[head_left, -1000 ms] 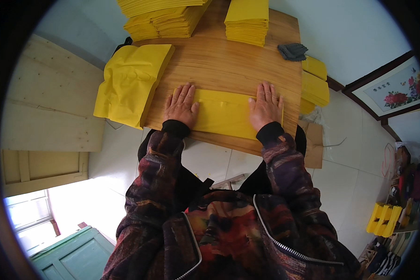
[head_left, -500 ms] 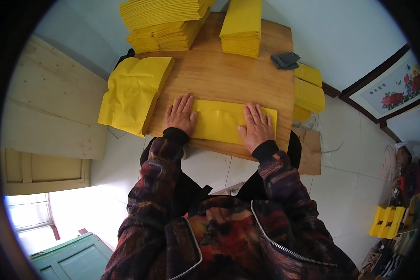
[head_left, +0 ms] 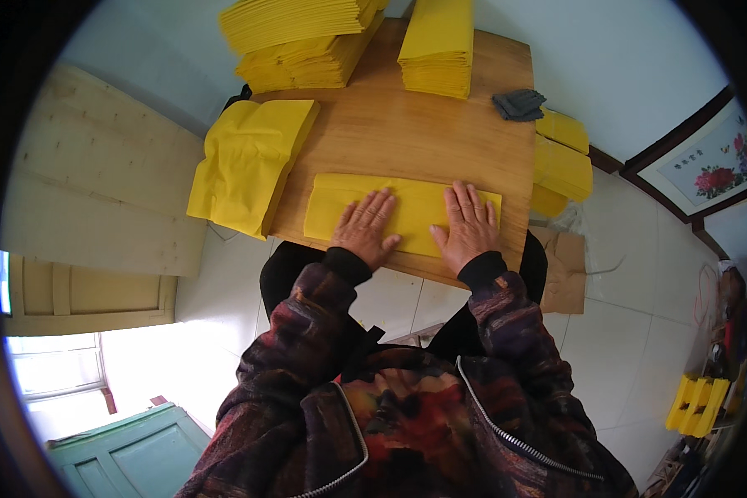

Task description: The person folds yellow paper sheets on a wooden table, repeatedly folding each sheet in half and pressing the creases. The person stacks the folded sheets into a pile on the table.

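Observation:
A folded yellow paper sheet (head_left: 411, 199) lies along the near edge of the wooden table (head_left: 407, 137). My left hand (head_left: 365, 228) rests flat on its middle, fingers spread. My right hand (head_left: 467, 224) presses flat on its right part, close beside the left. Neither hand grips anything. A loose pile of yellow sheets (head_left: 249, 162) hangs over the table's left edge.
Tall stacks of folded yellow paper (head_left: 303, 37) stand at the table's far left, another stack (head_left: 440, 46) at far centre. A dark cloth (head_left: 519, 104) lies at the far right corner. More yellow bundles (head_left: 563, 162) sit beside the table's right edge; brown cardboard (head_left: 560, 266) lies on the tiled floor.
Both hands have slid closer together on the yellow sheet, and the view has shifted so the table sits lower in the picture.

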Tool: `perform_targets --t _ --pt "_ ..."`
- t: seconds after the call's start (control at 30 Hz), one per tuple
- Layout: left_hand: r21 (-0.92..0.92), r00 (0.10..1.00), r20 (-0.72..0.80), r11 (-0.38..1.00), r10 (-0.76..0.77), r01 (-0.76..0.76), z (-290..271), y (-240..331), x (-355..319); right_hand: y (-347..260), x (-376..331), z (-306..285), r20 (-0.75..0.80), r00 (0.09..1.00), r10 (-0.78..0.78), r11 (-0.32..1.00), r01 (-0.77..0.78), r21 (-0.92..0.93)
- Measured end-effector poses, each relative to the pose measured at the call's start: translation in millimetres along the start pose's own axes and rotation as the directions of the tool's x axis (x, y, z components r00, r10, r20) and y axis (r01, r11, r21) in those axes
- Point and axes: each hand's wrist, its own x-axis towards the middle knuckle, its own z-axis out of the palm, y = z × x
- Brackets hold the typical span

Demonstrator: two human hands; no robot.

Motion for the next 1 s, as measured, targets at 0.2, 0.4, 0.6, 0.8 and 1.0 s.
perform_targets --t 0.2,0.4,0.6,0.8,1.0 --pt "0.003 0.980 0.045 0.981 -0.194 0.194 -10.5 -36.8 -12.7 -0.5 0.2 -8.3 0.048 0.999 -0.007 1.000 0.007 0.005" --pt "0.007 0.983 0.052 0.984 -0.179 0.179 -16.9 -33.6 -16.1 -43.7 2.7 -7.3 0.111 0.993 0.044 0.998 -0.048 0.035" --pt "0.046 0.972 0.102 0.977 -0.213 0.209 -23.5 -30.9 -14.1 -47.8 -2.3 -2.7 0.088 0.996 0.028 0.999 -0.031 0.033" --pt "-0.017 0.971 0.087 0.975 -0.221 0.224 -19.9 -33.9 -13.7 -12.8 -20.7 -11.6 0.059 0.997 0.041 0.999 -0.041 -0.005" --pt "-0.026 0.968 0.116 0.974 -0.221 0.226 -23.3 -36.5 -13.1 23.4 -36.6 -29.1 0.116 0.989 0.097 0.994 -0.090 -0.059"
